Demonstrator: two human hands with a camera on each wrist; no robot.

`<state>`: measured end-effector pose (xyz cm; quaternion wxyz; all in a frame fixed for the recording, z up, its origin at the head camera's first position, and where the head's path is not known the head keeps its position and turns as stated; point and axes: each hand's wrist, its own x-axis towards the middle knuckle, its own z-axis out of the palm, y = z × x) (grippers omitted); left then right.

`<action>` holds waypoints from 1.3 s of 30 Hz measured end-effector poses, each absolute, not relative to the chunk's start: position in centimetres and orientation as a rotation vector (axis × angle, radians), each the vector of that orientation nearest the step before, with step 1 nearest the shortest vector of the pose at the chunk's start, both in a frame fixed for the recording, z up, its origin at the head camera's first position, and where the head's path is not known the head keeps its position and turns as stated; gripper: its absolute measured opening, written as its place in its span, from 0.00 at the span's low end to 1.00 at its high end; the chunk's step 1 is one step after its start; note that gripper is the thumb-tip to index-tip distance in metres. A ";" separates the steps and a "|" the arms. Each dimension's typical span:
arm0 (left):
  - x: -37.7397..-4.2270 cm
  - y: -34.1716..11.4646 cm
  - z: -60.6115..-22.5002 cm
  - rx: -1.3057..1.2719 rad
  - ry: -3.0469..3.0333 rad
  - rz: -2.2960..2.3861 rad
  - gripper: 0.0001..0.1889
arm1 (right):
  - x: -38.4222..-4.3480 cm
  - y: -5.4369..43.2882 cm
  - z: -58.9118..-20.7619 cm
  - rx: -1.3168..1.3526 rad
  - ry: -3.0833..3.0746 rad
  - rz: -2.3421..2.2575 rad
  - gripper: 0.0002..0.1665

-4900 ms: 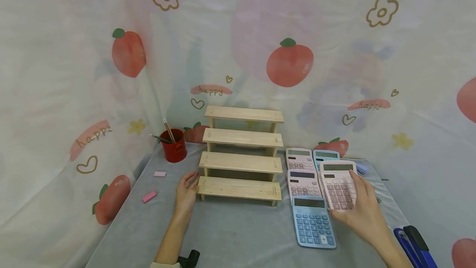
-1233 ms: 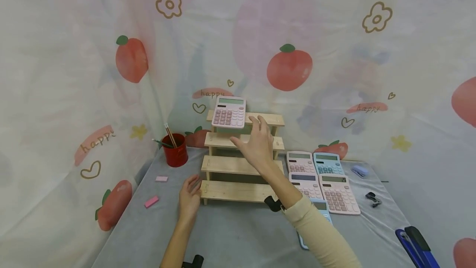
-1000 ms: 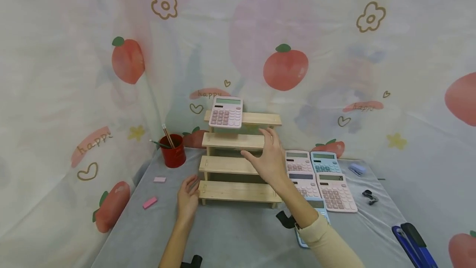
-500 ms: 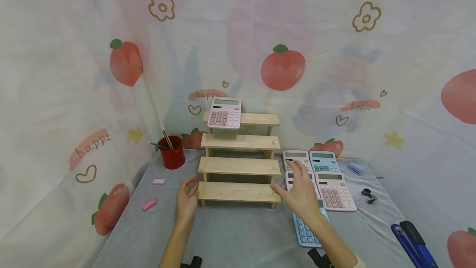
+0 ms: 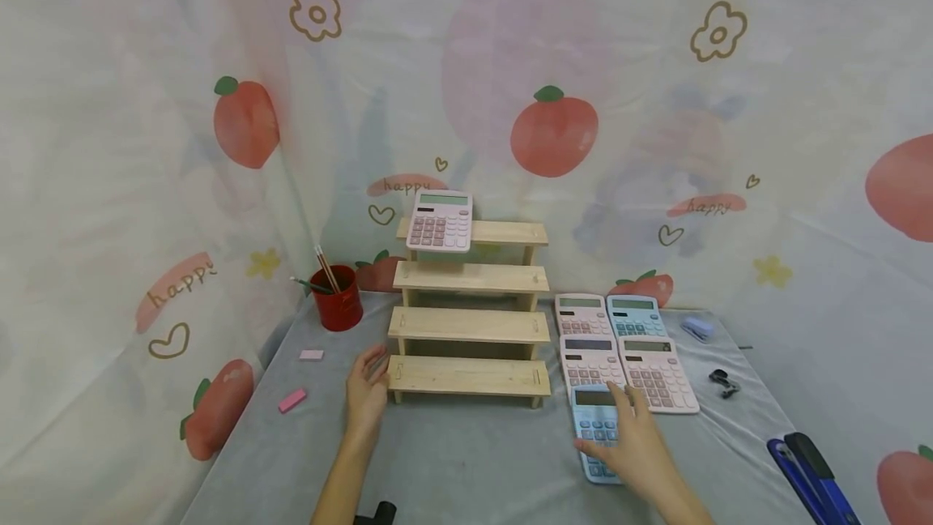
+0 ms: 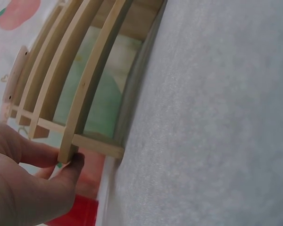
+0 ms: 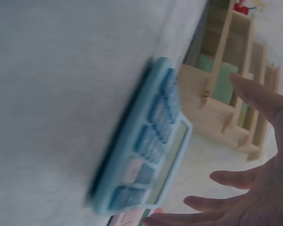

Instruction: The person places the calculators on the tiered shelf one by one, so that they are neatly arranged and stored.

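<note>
A wooden four-step display stand (image 5: 469, 325) stands on the grey cloth. My left hand (image 5: 367, 397) pinches the left end of its lowest step, fingertips at the plank's edge in the left wrist view. One pink calculator (image 5: 440, 221) sits tilted up on the left of the top step. At right, my right hand (image 5: 641, 448) hovers with spread fingers over a blue calculator (image 5: 598, 428), partly hiding its keys. In the right wrist view, the fingers (image 7: 236, 179) are apart from that calculator. Behind it lie pink calculators (image 5: 659, 375) and another blue calculator (image 5: 634, 317).
Left of the stand is a red cup (image 5: 338, 300) of brushes and a pencil, with two pink erasers (image 5: 292, 401) nearer. To the right lie a light-blue stapler (image 5: 697, 329), a small black clip-like item (image 5: 724, 383) and a large blue stapler-like tool (image 5: 805, 472).
The pink calculator went from the right-hand group to the top step and was let go. My right hand came back right and down to the front blue calculator. The left hand stayed.
</note>
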<state>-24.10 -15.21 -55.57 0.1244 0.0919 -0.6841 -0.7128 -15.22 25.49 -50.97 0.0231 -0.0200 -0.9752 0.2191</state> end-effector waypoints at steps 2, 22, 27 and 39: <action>-24.1 -15.2 -55.6 0.270 -2.001 -2.070 0.28 | -14.7 26.1 -51.9 -0.070 -3.061 0.658 0.76; -24.0 -15.1 -55.6 0.296 -2.043 -2.081 0.28 | -14.5 26.6 -54.8 -0.212 -3.165 0.628 0.90; -24.0 -15.1 -55.5 0.290 -2.049 -2.075 0.27 | -14.4 26.8 -54.7 -0.188 -3.112 0.700 0.88; -24.1 -15.3 -55.5 0.282 -2.052 -2.059 0.28 | -14.0 27.4 -54.1 -0.062 -3.015 0.688 0.81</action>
